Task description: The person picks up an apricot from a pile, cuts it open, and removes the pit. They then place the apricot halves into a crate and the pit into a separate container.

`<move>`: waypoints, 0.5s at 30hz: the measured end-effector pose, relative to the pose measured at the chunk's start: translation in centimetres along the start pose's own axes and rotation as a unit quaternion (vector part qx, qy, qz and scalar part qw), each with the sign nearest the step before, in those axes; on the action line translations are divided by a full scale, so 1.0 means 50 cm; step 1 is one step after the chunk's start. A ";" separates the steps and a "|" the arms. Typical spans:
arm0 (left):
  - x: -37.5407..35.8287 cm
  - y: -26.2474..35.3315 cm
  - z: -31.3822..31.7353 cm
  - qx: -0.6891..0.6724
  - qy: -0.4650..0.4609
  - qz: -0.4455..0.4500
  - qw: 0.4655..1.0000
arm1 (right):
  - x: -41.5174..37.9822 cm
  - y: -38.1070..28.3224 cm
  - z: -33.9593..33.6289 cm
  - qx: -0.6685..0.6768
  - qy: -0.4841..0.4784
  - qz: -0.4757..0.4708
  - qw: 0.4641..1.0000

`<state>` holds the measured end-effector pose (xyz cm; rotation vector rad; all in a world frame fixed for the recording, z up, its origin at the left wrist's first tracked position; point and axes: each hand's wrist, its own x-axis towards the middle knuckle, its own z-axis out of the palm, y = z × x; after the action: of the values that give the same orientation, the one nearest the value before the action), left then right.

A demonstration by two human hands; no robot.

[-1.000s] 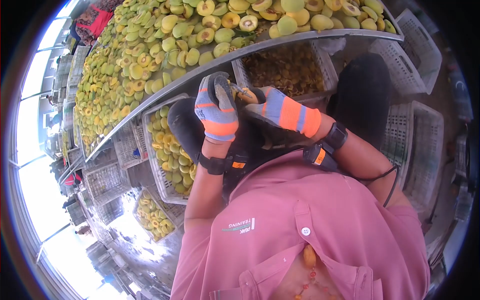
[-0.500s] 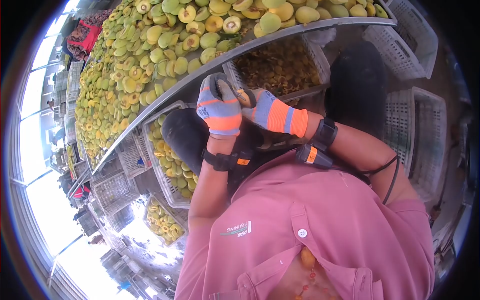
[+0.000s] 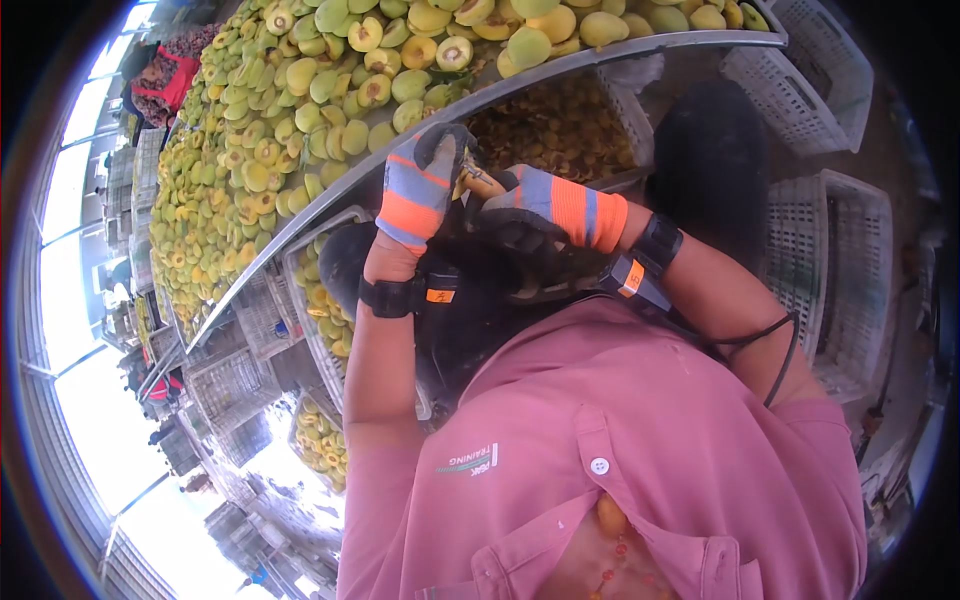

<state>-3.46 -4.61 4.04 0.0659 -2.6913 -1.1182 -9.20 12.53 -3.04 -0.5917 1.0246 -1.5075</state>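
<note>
My left hand (image 3: 418,190), in a grey and orange work glove, is raised beside the metal rim of the fruit table. Its fingers are curled round something I cannot make out. To its right, my right hand (image 3: 555,208), gloved alike, is closed on a small tool with an orange-brown handle (image 3: 482,183). The tool's tip points towards the left hand, where the contact is hidden. Halved green-yellow fruits (image 3: 375,90) are heaped on the table beyond both hands.
A crate of brown-yellow scraps (image 3: 640,125) lies under the table rim (image 3: 560,65). Another crate holding fruit (image 3: 328,300) is at left. White crates (image 3: 800,100) stand at right. A person in a red apron (image 3: 178,85) is at the far upper left.
My hands have moved apart; the left has shifted to the left and slightly up. More of the tool now shows between them.
</note>
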 end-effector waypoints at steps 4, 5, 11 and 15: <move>-0.015 0.043 0.012 -0.025 0.071 0.025 0.997 | -0.016 -0.030 0.006 0.060 -0.008 -0.004 0.998; -0.024 0.054 0.019 0.024 0.108 0.065 0.992 | -0.023 -0.032 0.012 0.123 -0.020 0.038 0.991; -0.057 0.040 0.042 0.043 0.132 0.008 0.990 | -0.020 -0.020 0.019 0.122 -0.008 0.127 0.984; -0.050 0.029 0.042 0.050 0.120 0.026 0.991 | -0.008 -0.004 0.013 0.033 0.010 0.063 0.997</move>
<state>-1.44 -1.80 3.12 0.1368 -2.5178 -0.8965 -8.68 12.70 -2.47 -0.4585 1.0041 -1.4329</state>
